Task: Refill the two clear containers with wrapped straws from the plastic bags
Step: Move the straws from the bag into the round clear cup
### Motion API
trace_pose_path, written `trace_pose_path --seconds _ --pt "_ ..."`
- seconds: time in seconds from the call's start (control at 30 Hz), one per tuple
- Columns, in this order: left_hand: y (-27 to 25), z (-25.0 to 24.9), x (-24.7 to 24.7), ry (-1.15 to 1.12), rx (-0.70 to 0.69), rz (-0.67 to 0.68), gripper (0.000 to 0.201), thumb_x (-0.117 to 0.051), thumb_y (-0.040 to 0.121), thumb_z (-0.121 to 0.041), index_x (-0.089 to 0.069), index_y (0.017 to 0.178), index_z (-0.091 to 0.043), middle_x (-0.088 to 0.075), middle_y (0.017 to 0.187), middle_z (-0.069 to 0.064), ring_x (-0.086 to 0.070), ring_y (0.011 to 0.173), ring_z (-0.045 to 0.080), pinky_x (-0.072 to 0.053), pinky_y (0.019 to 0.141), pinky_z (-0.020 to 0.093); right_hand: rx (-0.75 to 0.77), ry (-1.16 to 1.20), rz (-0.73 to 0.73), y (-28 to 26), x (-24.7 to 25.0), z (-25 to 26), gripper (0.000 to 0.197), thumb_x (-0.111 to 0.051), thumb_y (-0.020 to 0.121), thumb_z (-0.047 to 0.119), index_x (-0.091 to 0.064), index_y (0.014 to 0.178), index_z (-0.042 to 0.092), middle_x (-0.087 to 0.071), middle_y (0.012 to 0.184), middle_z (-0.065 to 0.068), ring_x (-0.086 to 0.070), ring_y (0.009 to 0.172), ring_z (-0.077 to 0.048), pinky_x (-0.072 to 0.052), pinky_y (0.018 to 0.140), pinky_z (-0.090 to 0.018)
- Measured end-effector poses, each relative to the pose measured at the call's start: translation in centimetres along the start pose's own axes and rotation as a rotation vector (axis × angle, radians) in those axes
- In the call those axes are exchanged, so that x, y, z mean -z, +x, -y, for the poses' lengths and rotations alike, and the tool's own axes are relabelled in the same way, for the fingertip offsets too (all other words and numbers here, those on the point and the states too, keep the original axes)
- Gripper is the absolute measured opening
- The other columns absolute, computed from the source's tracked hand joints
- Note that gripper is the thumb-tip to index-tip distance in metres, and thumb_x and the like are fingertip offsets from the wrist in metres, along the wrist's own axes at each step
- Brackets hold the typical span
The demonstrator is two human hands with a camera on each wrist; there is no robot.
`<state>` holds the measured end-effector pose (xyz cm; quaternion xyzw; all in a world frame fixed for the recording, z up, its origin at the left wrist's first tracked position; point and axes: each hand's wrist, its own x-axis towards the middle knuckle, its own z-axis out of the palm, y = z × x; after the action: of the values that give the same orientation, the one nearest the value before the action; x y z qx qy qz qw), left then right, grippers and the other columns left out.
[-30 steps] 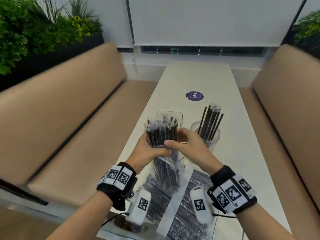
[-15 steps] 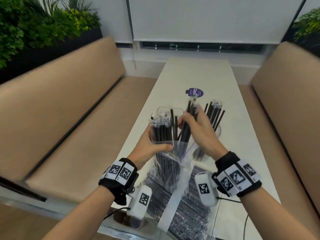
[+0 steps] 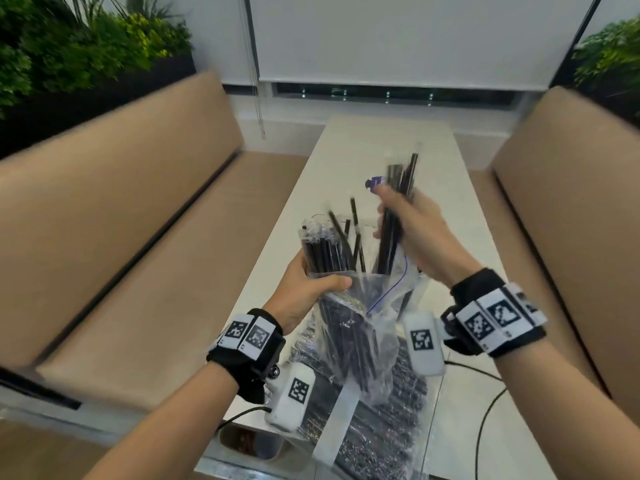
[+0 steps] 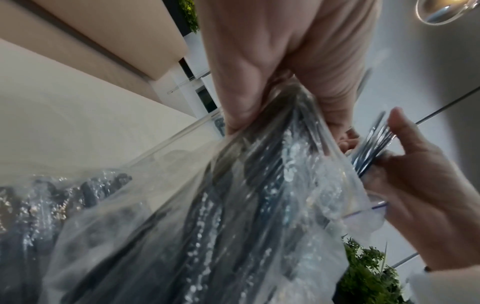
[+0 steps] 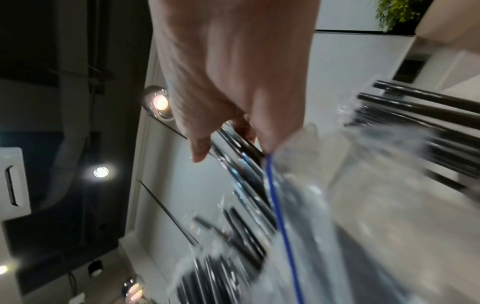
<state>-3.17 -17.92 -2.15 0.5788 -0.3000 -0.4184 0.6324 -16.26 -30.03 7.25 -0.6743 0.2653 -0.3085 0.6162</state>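
left hand (image 3: pixel 308 289) grips the plastic bag (image 3: pixel 360 327) of wrapped straws at the neck, right hand (image 3: pixel 412 230) at 1 o'clock clenched round a pulled bundle of straws (image 3: pixel 398 202). Loose ones leaning at the bag mouth could spill onto the desk (image 3: pixel 450 209); containers hidden behind both hands

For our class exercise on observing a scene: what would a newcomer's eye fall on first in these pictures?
First, the two hands at the centre of the head view: the right hand lifts a bunch of black wrapped straws above the long white table. Just below, the left hand grips a clear plastic bag still packed with straws. Tan benches flank the table.
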Motion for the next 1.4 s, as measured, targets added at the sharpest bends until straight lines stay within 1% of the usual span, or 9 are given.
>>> trace_pose_path --seconds 0.23,0.4,0.53,0.77,0.93,1.1,1.2,1.3,1.4 --pt "0.2 -0.2 -0.2 -0.033 -0.001 -0.022 0.063 -0.08 0.062 0.001 -0.056 0.12 -0.008 -0.069 0.117 0.02 -0.067 0.107 0.035 -0.049 0.099 0.055 -0.003 -0.316 0.142 -1.0 -1.0 -4.4 0.03 -0.077 0.082 0.024 -0.069 0.11 0.016 -0.074 0.104 0.007 -0.07 0.094 -0.002 -0.055 0.082 -0.016" --pt "0.3 -0.3 0.3 -0.032 -0.001 -0.019 0.053 -0.076 0.07 0.01 -0.057 0.114 -0.012 -0.074 0.107 0.013 -0.072 0.098 0.03 -0.051 0.098 0.053 0.01 -0.294 0.081 -0.3 -0.5 -4.5 0.016 -0.066 0.092 0.021 -0.07 0.1 0.007 -0.076 0.094 -0.003 -0.071 0.091 -0.011 -0.053 0.083 -0.022" --pt "0.6 -0.5 0.4 -0.022 -0.008 -0.042 0.061 -0.086 0.055 -0.009 -0.058 0.108 -0.017 -0.07 0.113 0.02 -0.067 0.107 0.036 -0.049 0.099 0.054 0.07 -0.091 0.011 0.8 0.2 -2.1 0.021 -0.049 0.1 0.011 -0.061 0.097 -0.006 -0.073 0.086 -0.015 -0.073 0.083 -0.025 -0.058 0.086 -0.03" --pt "0.5 0.1 1.1 0.158 -0.048 -0.018 0.047 -0.08 0.071 0.002 -0.058 0.106 -0.021 -0.071 0.103 0.002 -0.07 0.092 0.014 -0.054 0.086 0.028 0.205 0.227 -0.198 3.4 5.1 5.2 0.006 -0.047 0.101 0.01 -0.045 0.103 0.005 -0.068 0.073 -0.005 -0.07 0.074 -0.025 -0.059 0.078 -0.042" --pt "-0.3 0.3 2.1 0.138 -0.025 -0.026 0.049 -0.077 0.073 0.005 -0.057 0.114 -0.01 -0.074 0.094 -0.001 -0.073 0.083 0.009 -0.055 0.072 0.018 0.383 0.242 -0.346 3.9 9.7 9.8 0.024 -0.051 0.099 0.019 -0.042 0.117 0.006 -0.067 0.078 -0.001 -0.07 0.083 -0.023 -0.059 0.085 -0.042" --pt "-0.6 0.4 2.8 0.121 -0.012 -0.038 0.048 -0.076 0.073 0.007 -0.056 0.111 -0.014 -0.075 0.091 -0.001 -0.074 0.084 0.011 -0.055 0.075 0.023 0.324 -0.154 -0.325 4.5 6.2 3.0 0.01 -0.048 0.099 0.015 -0.047 0.104 0.006 -0.062 0.073 -0.003 -0.066 0.063 -0.012 -0.06 0.077 -0.039" --pt "-1.0 0.5 3.0 0.116 -0.011 -0.032 0.047 -0.075 0.073 0.009 -0.056 0.109 -0.015 -0.077 0.084 -0.005 -0.074 0.082 0.009 -0.055 0.074 0.021 0.243 -0.309 -0.334 4.1 4.8 -2.8 0.022 -0.057 0.088 0.026 -0.054 0.104 0.011 -0.072 0.08 -0.005 -0.07 0.077 -0.018 -0.056 0.086 -0.05" --pt "-1.2 0.4 3.0 0.104 -0.009 -0.029 0.046 -0.076 0.073 0.008 -0.057 0.105 -0.019 -0.077 0.085 -0.005 -0.073 0.082 0.007 -0.056 0.075 0.02 0.188 -0.228 -0.435 3.3 4.5 -5.3 0.027 -0.068 0.076 0.022 -0.051 0.096 0.031 -0.072 0.087 -0.015 -0.07 0.084 -0.032 -0.056 0.082 -0.051" --pt "-1.3 0.4 2.9 0.1 -0.007 -0.039 0.049 -0.08 0.069 0.005 -0.057 0.106 -0.018 -0.074 0.096 0.001 -0.072 0.09 0.014 -0.055 0.087 0.033 0.194 -0.105 -0.495 3.6 5.4 -4.8 0.042 -0.069 0.078 0.01 -0.046 0.109 0.027 -0.07 0.09 -0.01 -0.069 0.078 -0.024 -0.055 0.066 -0.033"
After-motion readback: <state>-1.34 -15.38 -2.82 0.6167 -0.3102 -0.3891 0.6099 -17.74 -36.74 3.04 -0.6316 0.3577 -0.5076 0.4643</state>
